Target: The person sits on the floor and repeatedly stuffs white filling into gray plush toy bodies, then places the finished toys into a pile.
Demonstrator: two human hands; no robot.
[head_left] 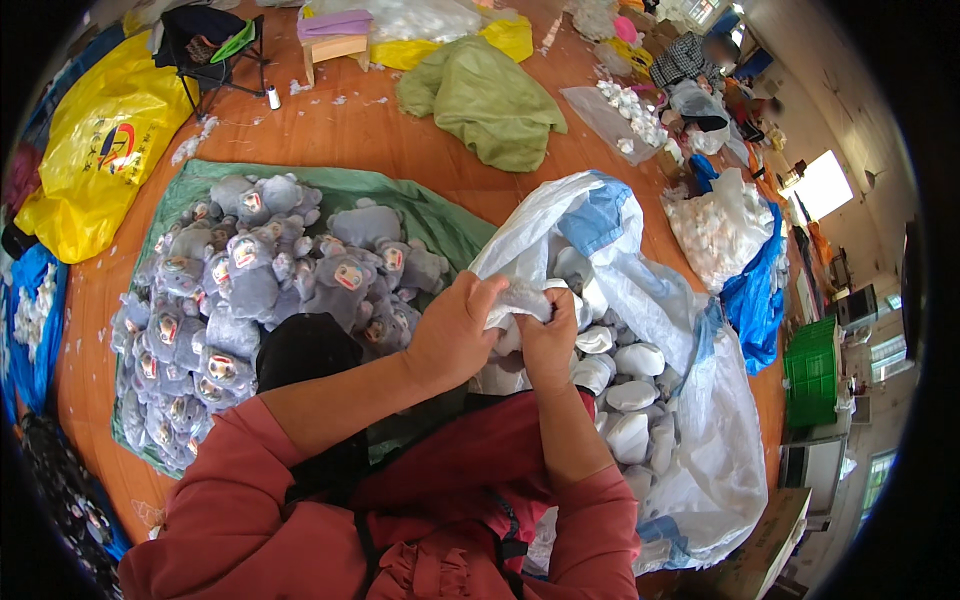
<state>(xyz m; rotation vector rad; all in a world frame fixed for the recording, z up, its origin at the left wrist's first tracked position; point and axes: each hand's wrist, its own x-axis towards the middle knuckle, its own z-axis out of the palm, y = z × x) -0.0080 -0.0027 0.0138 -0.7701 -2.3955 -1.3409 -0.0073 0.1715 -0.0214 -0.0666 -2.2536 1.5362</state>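
Note:
Between my two hands is a small grey-and-white plush piece (525, 298), stretched from one to the other. My left hand (455, 333) pinches its left end, with the thumb on top. The fingers of my right hand (550, 340) are closed round its other end. Just below and right of my hands, a white woven sack (735, 430) lies open, holding many white-and-grey plush pieces (634, 392). To the left, grey plush toys (250, 285) with small faces are heaped on a green sheet (440, 205).
Beyond the sack, a green cloth (485, 100) lies crumpled on the brown floor. A yellow bag (105, 140) and a folding chair (210, 45) are at the far left. A low wooden stool (335, 45) stands at the back. Another person (690, 70) sits far right, near a green crate (812, 372).

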